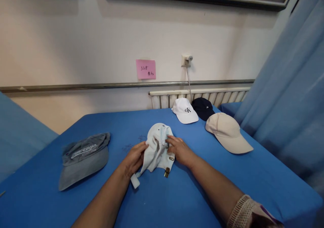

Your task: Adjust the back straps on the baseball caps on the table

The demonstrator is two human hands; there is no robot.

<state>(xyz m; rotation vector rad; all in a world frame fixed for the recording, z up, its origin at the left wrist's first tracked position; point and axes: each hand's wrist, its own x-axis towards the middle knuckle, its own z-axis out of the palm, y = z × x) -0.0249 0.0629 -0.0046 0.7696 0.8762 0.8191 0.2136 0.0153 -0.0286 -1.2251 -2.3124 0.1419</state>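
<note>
A pale, whitish-blue baseball cap (153,150) lies crumpled at the middle of the table, brim away from me and its back edge towards me. Its strap (135,180) hangs loose at the left, and a brass-coloured buckle (166,172) shows at the near right edge. My left hand (136,156) grips the cap's left side, thumb on top and the other fingers mostly hidden. On the right side, the fingers of my right hand (180,149) are bent over the folded fabric and press into it.
A grey cap (86,159) lies at the left. Towards the back right are a white cap (184,111), a navy cap (203,108) and a beige cap (227,132). Behind the blue-covered table (162,207) run a radiator (215,94) and a wall rail (101,86). A blue curtain (286,86) hangs right.
</note>
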